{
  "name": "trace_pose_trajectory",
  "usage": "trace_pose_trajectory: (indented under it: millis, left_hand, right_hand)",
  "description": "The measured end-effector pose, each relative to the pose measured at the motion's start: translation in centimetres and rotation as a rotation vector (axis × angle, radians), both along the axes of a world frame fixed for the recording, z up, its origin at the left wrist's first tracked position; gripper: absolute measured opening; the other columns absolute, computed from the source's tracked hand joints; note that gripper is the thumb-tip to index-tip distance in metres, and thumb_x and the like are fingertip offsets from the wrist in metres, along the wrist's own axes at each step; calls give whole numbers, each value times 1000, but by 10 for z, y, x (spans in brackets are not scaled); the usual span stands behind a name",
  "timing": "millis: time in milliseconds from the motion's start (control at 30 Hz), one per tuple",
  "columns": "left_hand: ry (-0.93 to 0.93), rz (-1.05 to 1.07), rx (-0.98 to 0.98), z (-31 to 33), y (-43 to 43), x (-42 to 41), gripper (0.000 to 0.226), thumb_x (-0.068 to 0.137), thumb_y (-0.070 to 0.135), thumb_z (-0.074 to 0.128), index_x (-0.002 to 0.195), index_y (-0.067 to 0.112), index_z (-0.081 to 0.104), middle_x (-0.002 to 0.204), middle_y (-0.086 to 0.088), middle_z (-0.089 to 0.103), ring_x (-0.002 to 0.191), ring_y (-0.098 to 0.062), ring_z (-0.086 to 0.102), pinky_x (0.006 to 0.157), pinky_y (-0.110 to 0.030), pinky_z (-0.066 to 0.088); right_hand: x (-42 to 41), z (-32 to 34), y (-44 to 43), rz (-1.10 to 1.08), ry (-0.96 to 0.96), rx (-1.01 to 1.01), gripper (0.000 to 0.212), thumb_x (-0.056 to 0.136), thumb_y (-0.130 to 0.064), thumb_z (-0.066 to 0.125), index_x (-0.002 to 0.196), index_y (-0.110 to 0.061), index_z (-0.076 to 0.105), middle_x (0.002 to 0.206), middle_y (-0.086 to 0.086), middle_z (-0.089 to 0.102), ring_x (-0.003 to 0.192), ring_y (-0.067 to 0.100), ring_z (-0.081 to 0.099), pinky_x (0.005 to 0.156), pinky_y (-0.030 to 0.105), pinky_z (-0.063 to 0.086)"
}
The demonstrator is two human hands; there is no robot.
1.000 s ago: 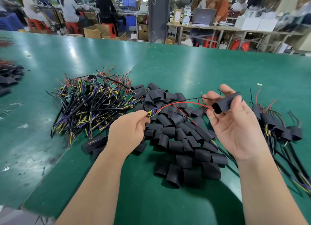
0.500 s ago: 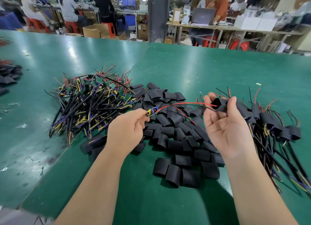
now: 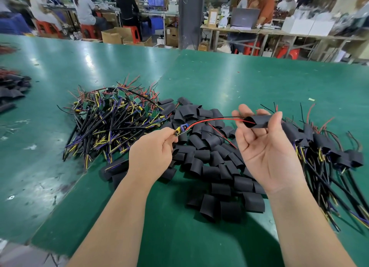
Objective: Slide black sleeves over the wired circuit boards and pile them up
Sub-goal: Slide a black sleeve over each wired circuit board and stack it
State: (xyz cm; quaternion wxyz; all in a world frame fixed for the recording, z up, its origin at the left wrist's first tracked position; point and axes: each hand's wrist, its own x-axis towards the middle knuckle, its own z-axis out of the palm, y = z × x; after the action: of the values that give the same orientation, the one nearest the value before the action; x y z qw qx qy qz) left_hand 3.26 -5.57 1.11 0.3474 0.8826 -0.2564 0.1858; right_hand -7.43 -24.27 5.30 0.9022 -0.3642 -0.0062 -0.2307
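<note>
The black sleeve (image 3: 259,121) looks like soft, light tubing, so I'd guess it squashes shut unless you hold it by the sides. The red wire (image 3: 211,120) runs into its mouth. The little circuit board (image 3: 182,128) seems fragile, best held by its edge. Left hand (image 3: 151,155) pinches the board and right hand (image 3: 265,147) grips the sleeve, both above the loose sleeves (image 3: 219,167) on the green bench (image 3: 239,81)

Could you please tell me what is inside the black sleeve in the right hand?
Red and black wires enter the sleeve at its open mouth. Its wall hides how far they run. The circuit board is outside, pinched by the left hand.
</note>
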Motion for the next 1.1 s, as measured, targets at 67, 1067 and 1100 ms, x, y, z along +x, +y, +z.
trace_pose_trajectory:
  millis: [67, 1067, 1100]
  left_hand:
    - [-26, 7, 20, 0, -1, -1, 22, 91, 11, 52, 84, 25, 66, 61, 15, 54, 62, -16, 53, 53, -29, 41]
    - [-299, -144, 221, 8, -18, -30, 20, 67, 12, 40, 64, 17, 59, 56, -2, 51, 44, -29, 45, 38, -26, 29]
    - [-297, -143, 237, 8, -18, -30, 14, 65, 10, 45, 64, 16, 58, 56, -2, 51, 44, -30, 45, 38, -27, 29]
  right_hand:
    - [1, -3, 0, -23, -12, -22, 22, 85, -35, 51, 101, -20, 55, 114, 6, 71, 110, 21, 65, 81, 23, 54]
    - [8, -21, 20, -324, 219, -866, 31, 74, -8, 80, 97, -24, 66, 94, -6, 74, 74, 11, 70, 73, 19, 53]
    - [8, -22, 20, -330, 230, -923, 32, 74, -10, 81, 97, -27, 67, 92, -5, 74, 72, 12, 68, 71, 18, 53]
